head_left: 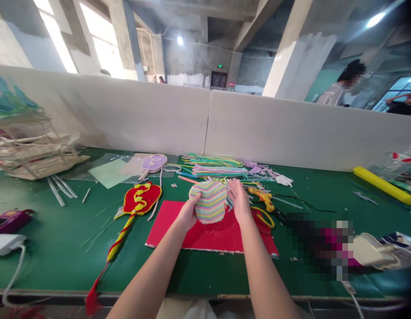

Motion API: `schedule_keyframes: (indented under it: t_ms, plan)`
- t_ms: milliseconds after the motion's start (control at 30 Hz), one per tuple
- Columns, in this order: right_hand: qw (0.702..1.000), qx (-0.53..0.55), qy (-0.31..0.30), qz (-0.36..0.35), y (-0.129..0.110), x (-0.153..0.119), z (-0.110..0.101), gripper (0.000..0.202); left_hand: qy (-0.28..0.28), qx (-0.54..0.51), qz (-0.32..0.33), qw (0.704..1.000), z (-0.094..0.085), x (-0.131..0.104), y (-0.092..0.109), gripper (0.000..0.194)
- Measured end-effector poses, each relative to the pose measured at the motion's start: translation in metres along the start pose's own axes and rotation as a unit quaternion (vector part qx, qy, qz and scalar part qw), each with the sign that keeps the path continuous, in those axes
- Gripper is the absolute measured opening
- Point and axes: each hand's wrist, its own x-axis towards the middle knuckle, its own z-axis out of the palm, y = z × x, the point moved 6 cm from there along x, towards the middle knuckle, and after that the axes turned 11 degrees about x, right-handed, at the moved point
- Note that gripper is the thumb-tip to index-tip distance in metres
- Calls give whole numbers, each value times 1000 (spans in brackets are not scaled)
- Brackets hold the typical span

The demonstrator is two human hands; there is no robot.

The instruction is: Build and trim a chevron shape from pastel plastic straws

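My left hand grips the left edge of a roundish panel with zigzag stripes in pink, yellow, green and white, thumb on its face. The panel is held up over a red board. At the panel's right side, my right hand is open with its fingers stretched out; whether it touches the edge I cannot tell. Just right of that hand lies an orange-yellow glue gun. A yellow loop rests at the board's right end. Behind the panel are bundles of pastel pipe cleaners.
On the green table, a red-and-yellow fan with a tassel lies left of the board, a lilac fan behind it. A rack stands far left, a yellow bar far right. A white partition closes the back.
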Motion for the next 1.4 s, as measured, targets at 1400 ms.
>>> schedule_keyframes:
  t_ms: [1400]
  plan:
    - [942, 162, -214, 200, -15, -10, -5, 45, 49, 259, 118, 957, -10, 6, 9, 43]
